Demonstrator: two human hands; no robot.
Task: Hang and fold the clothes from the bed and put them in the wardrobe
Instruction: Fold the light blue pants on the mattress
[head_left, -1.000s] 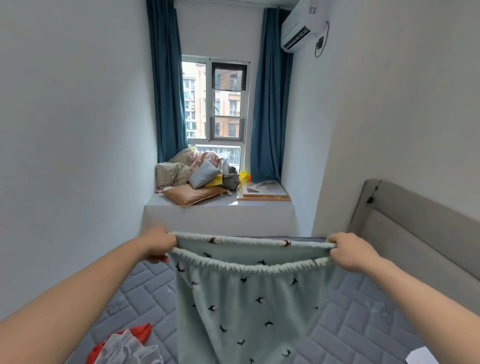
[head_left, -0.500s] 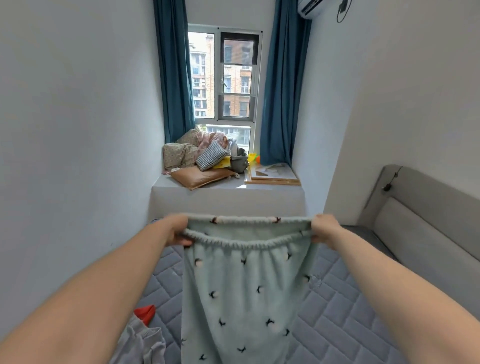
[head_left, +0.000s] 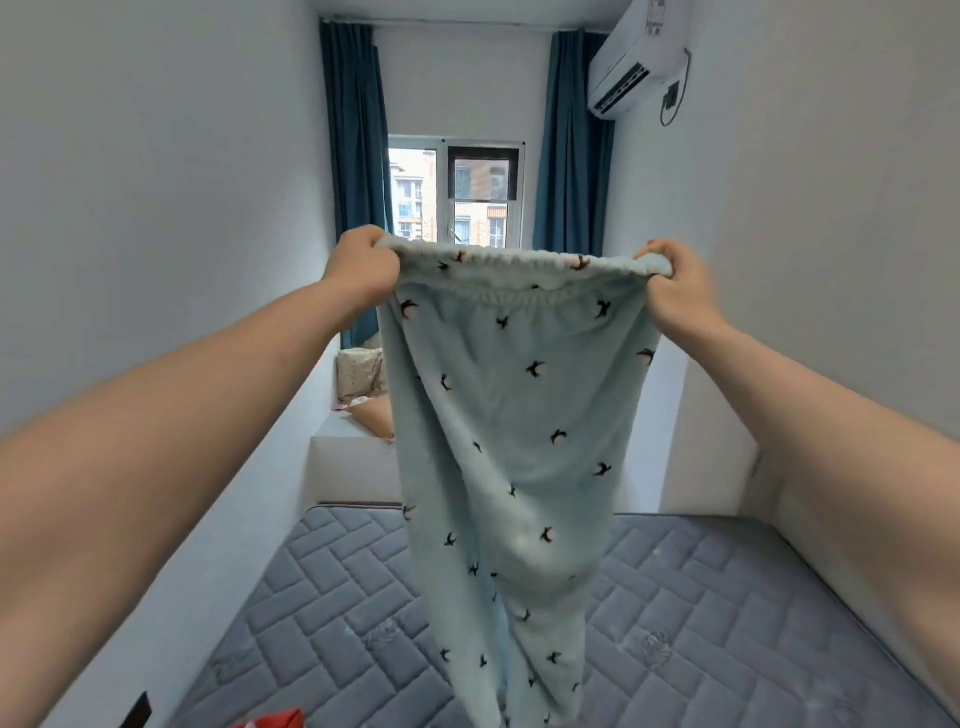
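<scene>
Both hands have risen since a moment ago, carrying the pale green pyjama trousers (head_left: 498, 441) up in front of the window (head_left: 457, 192) — earlier the waistband hung low, level with the window ledge. The left hand (head_left: 363, 273) has its fingers curled round the left end of the elastic waistband; the right hand (head_left: 680, 291) pinches the right end, thumb and fingers closed on the fabric. Between them the waistband stretches taut and roughly level. The legs hang straight down from the hands, over the grey quilted mattress (head_left: 727, 623) — whether the hems touch it is cut off by the frame edge. A red garment (head_left: 275, 721) peeks in at the bottom edge.
</scene>
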